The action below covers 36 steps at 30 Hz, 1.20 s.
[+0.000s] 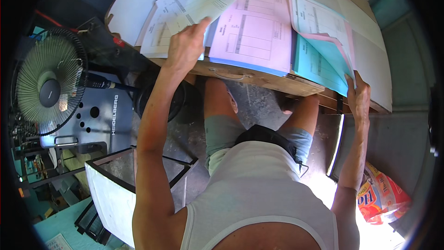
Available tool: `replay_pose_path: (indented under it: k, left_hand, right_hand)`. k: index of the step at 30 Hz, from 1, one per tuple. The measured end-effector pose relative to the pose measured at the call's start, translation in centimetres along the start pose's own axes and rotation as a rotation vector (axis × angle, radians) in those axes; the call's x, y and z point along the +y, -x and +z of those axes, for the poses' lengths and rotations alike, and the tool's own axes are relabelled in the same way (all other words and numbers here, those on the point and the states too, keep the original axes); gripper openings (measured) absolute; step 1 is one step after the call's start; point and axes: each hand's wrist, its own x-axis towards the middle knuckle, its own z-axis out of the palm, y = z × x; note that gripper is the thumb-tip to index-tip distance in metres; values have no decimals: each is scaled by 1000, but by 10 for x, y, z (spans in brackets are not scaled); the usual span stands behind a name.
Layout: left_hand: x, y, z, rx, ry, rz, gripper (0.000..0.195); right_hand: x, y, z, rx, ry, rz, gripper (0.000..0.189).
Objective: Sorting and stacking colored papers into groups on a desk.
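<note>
My left hand (187, 47) is over the left stack of white printed forms (156, 41), its index finger touching a pale yellow form sheet (199, 10). That sheet lies askew over the stack; whether I pinch it is hidden. In the middle sits a stack of pink forms (255, 31) with a blue layer along its front edge. My right hand (360, 93) pinches the lower right corner of white and pink sheets (321, 17) between thumb and fingers. Their near edge is lifted and folded back, exposing a teal form sheet (314, 62) beneath.
The white-topped wooden desk (369, 55) has a drawer front (263, 78) above my knees. A pedestal fan (50, 86) and a grey Heidelberg machine (100, 111) stand at left. A metal frame (114, 177) is by my left arm, a red plastic bag (383, 194) behind my right.
</note>
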Motion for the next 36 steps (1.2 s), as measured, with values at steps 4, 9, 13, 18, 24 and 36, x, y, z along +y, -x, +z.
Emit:
replay_pose_path:
  k: [4,9,13,18,24,36]
  left_hand:
    - [44,-14,28,-241,-175,295,46]
    - [73,14,36,-346,-255,525,38]
    - [59,27,30,-286,-138,566,35]
    - [47,25,30,-292,-24,499,34]
    - [60,39,39,-148,-38,507,27]
    - [71,33,24,-31,56,256,12]
  right_hand:
    - [7,0,-1,-65,-84,270,27]
    - [25,-5,0,117,-149,225,32]
    - [35,-24,1,199,-197,288,33]
    - [14,-81,17,230,-172,241,32]
    - [-57,-130,38,249,-95,-54,22]
    - [-165,-63,81,-494,-37,-387,26]
